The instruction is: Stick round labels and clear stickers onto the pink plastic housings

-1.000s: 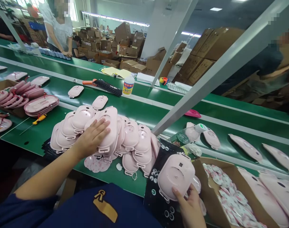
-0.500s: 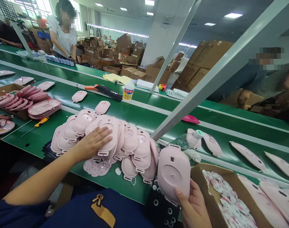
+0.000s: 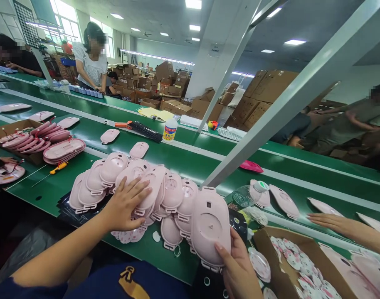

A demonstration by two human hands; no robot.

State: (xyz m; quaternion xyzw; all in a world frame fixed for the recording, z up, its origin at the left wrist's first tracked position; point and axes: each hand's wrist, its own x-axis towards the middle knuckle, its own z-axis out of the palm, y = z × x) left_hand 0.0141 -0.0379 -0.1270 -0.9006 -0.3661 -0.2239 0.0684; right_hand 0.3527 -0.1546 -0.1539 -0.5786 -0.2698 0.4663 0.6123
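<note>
A heap of pink oval plastic shells (image 3: 165, 193) lies on the green bench (image 3: 46, 189) in front of me. My left hand (image 3: 126, 203) rests flat on the heap's near left side, fingers spread over one shell. My right hand (image 3: 236, 270) grips another pink shell (image 3: 210, 226) by its lower edge and holds it upright just right of the heap, above a black sheet of small round stickers (image 3: 208, 284). A cardboard box (image 3: 289, 265) of round pink-and-white discs stands at the lower right.
Another person's hand (image 3: 329, 222) reaches in from the right over the belt. More pink shells (image 3: 283, 201), a clear bottle (image 3: 246, 195), a glue bottle (image 3: 170, 128), a yellow screwdriver (image 3: 57, 168) and a white slanted post (image 3: 271, 112) are nearby. Workers stand across the green conveyor.
My right hand has carried its shell leftward toward the heap. My left hand stayed on the heap. Another person's hand has come in from the right.
</note>
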